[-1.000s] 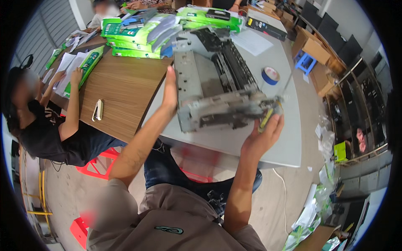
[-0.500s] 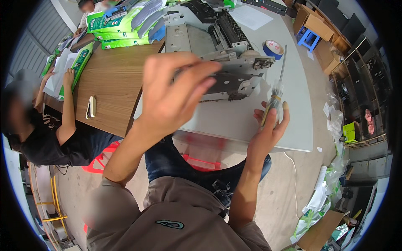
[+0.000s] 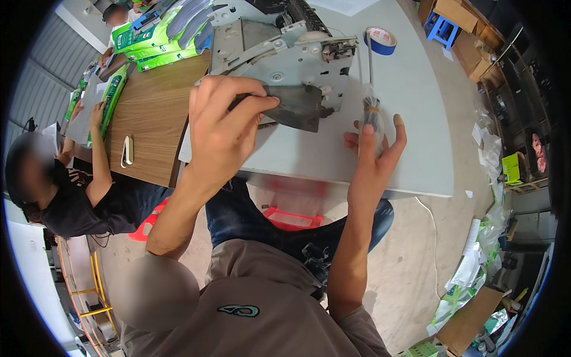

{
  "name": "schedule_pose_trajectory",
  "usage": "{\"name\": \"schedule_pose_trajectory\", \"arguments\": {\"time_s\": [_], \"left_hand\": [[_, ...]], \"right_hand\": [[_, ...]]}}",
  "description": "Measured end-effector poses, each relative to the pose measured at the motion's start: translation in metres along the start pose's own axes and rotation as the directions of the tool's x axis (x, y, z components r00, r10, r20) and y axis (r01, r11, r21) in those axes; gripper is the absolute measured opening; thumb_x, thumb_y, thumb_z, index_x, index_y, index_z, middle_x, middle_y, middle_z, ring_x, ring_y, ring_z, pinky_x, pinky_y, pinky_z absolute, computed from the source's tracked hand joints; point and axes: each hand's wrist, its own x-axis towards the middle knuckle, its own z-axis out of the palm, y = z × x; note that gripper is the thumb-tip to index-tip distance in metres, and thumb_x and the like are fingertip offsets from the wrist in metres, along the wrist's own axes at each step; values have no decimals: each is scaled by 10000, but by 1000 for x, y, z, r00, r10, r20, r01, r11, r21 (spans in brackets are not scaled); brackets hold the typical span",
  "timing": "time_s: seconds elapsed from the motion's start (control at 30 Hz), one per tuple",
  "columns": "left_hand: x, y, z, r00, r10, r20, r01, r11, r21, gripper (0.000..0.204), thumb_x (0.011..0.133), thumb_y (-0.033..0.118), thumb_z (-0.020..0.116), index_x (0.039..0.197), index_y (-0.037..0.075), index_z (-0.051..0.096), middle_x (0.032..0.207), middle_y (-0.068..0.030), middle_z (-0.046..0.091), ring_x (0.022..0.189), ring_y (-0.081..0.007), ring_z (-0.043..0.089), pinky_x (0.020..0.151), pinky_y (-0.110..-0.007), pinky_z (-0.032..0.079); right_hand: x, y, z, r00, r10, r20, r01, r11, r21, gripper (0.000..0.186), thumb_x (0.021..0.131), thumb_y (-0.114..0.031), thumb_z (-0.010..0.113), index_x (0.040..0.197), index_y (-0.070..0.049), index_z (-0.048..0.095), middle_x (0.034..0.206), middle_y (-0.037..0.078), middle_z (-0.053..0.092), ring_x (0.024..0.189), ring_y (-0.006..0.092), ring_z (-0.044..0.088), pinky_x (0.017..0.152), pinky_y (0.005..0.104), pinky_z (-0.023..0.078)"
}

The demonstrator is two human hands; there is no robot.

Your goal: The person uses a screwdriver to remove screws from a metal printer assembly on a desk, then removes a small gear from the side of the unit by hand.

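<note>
Chassis (image 3: pixel 285 56): grey sheet-metal printer frame, now lying on the pale table (image 3: pixel 416 149) at twelve o'clock from the person, where a second ago both hands held it tilted up off the surface. Set down, so it needs no more support and both hands are free for smaller parts.

Panel (image 3: pixel 297 107): dark grey, flat, wedge-shaped piece at the frame's near edge. Left hand (image 3: pixel 223 128) has come across since the earlier view and is closed on it, thumb on top, fingers curled over its left end. Whether the piece is still attached to the frame cannot be told.

Bag (image 3: pixel 372 116): small clear packet with a dark cable or tool inside, tied with a band. Right hand (image 3: pixel 372 157) lies at three o'clock from the panel, fingers spread upright, the bag resting against them; the hold is loose, not a full clasp. It had this same item half a second ago.

Tape (image 3: pixel 380 40): blue roll, one o'clock from the frame.

Boxes (image 3: pixel 160 35): green stack on the wooden table (image 3: pixel 148 119), ten o'clock.

Co-worker (image 3: pixel 77 196): seated at eight o'clock, dark shirt, arm reaching onto the wooden table.
</note>
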Motion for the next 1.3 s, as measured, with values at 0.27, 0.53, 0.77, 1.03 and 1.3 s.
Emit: {"name": "schedule_pose_trajectory", "arguments": {"time_s": [0.27, 0.53, 0.77, 1.03, 1.3], "left_hand": [[9, 2, 3, 997, -35, -72, 32, 999, -38, 296, 642, -64, 750, 893, 95, 744, 920, -28, 652, 826, -229, 580, 710, -346, 419], [25, 9, 1, 995, -98, -25, 97, 995, -14, 147, 814, -26, 764, 952, 17, 740, 947, -68, 658, 792, -154, 596, 669, -257, 461], [37, 8, 4, 985, -105, -139, 112, 993, 40, 315, 754, -95, 770, 1024, 58, 715, 920, -59, 598, 699, -162, 546, 607, -282, 451], [38, -3, 1, 997, -34, -66, 30, 998, -47, 287, 787, -135, 712, 1009, 48, 716, 929, -52, 597, 715, -148, 550, 592, -257, 441], [16, -30, -17, 974, -121, -189, 97, 986, -134, 194, 879, -98, 647, 1012, 24, 716, 960, -70, 622, 778, -152, 593, 658, -257, 482]], "right_hand": [[5, 9, -7, 1000, -14, 28, 14, 1000, 6, 676, 1024, -233, 615, 1512, 24, 224, 1114, 175, 624, 842, 182, 687, 861, 304, 529], [6, 7, -8, 999, 34, 28, -37, 994, 102, 681, 1022, -236, 619, 1506, 34, 223, 1119, 190, 594, 845, 181, 689, 851, 305, 532], [4, 6, -9, 998, 48, 46, -53, 993, 108, 677, 1025, -234, 614, 1510, 21, 216, 1142, 200, 585, 858, 181, 692, 870, 306, 526], [3, 8, -7, 999, 30, 34, -31, 999, 23, 667, 1023, -221, 607, 1509, 21, 220, 1001, 144, 660, 853, 182, 696, 1006, 339, 456], [3, 12, -6, 999, 31, 29, -31, 1000, -4, 666, 1016, -225, 617, 1502, 19, 233, 988, 141, 686, 835, 182, 701, 1075, 360, 415]]}}
